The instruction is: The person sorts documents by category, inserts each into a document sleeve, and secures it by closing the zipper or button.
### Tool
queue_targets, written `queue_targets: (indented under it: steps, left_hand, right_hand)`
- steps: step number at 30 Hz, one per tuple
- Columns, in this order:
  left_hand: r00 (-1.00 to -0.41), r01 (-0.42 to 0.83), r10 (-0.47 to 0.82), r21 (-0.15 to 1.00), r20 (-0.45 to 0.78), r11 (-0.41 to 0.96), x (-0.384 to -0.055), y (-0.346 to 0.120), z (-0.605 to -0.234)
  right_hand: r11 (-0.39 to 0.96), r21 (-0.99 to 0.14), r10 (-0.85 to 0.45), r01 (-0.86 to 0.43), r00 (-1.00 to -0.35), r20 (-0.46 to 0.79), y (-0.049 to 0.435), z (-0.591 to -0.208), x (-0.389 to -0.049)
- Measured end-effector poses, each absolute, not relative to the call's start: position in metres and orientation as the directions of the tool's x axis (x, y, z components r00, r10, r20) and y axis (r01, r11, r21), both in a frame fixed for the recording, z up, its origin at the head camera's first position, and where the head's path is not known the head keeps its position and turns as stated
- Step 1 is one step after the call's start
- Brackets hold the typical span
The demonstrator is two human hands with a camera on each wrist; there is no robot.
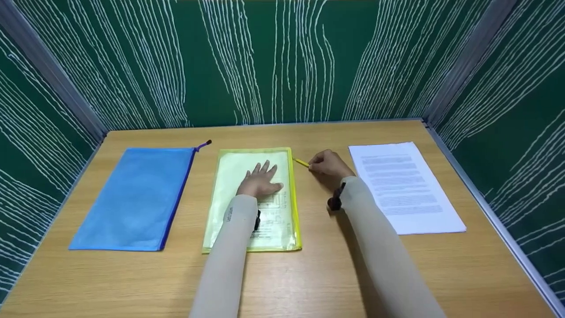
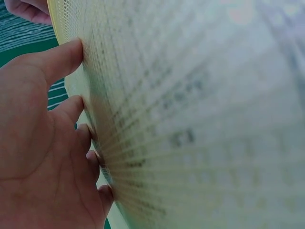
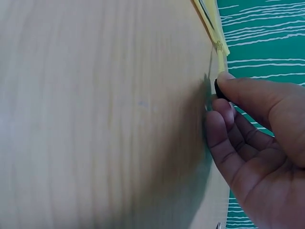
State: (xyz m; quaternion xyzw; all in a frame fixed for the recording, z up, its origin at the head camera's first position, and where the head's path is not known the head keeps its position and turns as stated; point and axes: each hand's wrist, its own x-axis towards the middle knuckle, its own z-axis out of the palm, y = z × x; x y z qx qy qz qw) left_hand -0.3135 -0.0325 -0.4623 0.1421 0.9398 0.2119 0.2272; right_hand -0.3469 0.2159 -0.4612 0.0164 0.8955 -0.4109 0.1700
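Observation:
A yellow zip pouch [image 1: 254, 157] with printed sheets inside lies flat in the middle of the table. On top of it my left hand [image 1: 260, 181] rests with its fingers spread; in the left wrist view the fingertips [image 2: 75, 107] touch the pouch's clear mesh face [image 2: 190, 119]. My right hand [image 1: 329, 164] pinches the yellow zipper pull [image 1: 302, 163] near the pouch's upper right corner. The right wrist view shows the pull's black end [image 3: 220, 90] between thumb and fingers, with the strap [image 3: 220, 62] running taut to the zip.
A blue zip pouch [image 1: 137, 198] with a purple zip edge lies on the left of the wooden table [image 1: 273, 282]. To the right is a stack of printed paper [image 1: 401, 185], partly behind the right forearm. Green panels [image 1: 353, 57] with white lines enclose the back and sides.

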Motion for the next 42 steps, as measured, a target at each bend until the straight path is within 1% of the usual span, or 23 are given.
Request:
queue_targets:
  steps: [4,16,22,34,42]
  left_hand:
    - [-0.856,0.158,0.353,0.459,-0.378,0.874,-0.313,-0.032,-0.463]
    - [-0.861,0.148,0.342,0.459,-0.376,0.876,-0.314,-0.030,-0.463]
    - [-0.851,0.161,0.355,0.452,-0.387,0.878,-0.314,-0.029,-0.462]
    - [-0.862,0.137,0.325,0.439,-0.388,0.888,-0.313,-0.028,-0.459]
    - [-0.868,0.119,0.308,0.439,-0.390,0.891,-0.315,-0.027,-0.459]
  right_hand:
    - [0.653,-0.736,-0.121,0.177,-0.936,-0.331,0.216,-0.460,-0.344]
    - [0.692,-0.712,-0.146,0.121,-0.942,-0.302,0.219,-0.461,-0.337]
    - [0.690,-0.709,-0.145,0.142,-0.934,-0.328,0.218,-0.460,-0.336]
    - [0.680,-0.703,-0.118,0.208,-0.915,-0.385,0.215,-0.458,-0.334]
    - [0.693,-0.699,-0.140,0.178,-0.917,-0.373,0.216,-0.458,-0.331]
